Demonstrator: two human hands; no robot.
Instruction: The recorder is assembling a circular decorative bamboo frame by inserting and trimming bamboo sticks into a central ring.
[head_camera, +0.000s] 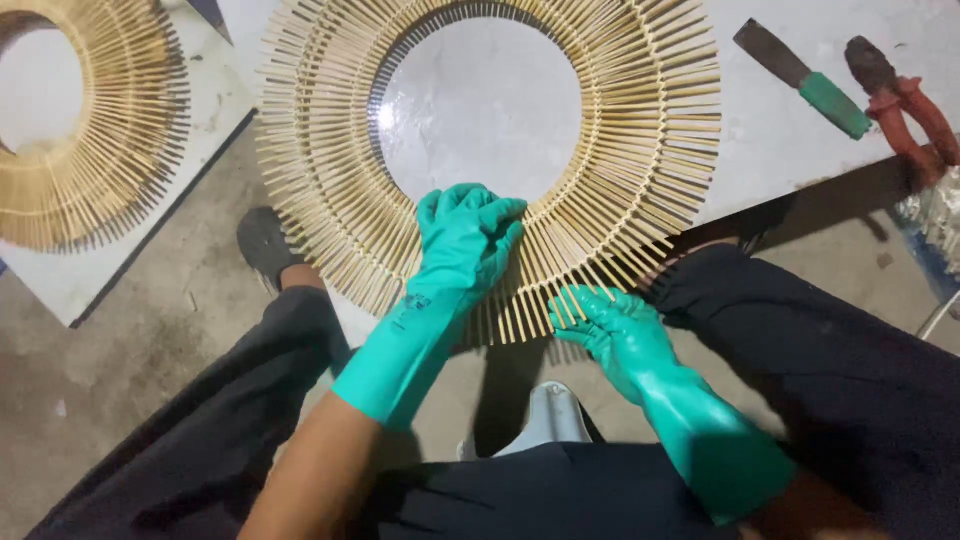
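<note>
Sunburst ring (640, 130) of thin wooden sticks lies flat on the pale table (790, 140), its near edge overhanging toward the person, sticks pointing outward all round. Left hand (468, 235), gloved green, presses flat on the near sticks, fingers together. Right hand (608, 325) pinches the stick tips from below.

1. The stick ring (640, 150) covers most of the bench (760, 130); its round centre hole shows bare surface, free to reach into from above.
2. Right of the stick ring, a green-handled scraper (805, 78) and red pliers (905, 105) block the bench's right end; a bare strip lies between them and the ring.
3. Left of the stick ring, a narrow floor gap separates it from a second ring (90, 140).
4. Below the stick ring, both gloved hands and the knees crowd its near edge.
</note>
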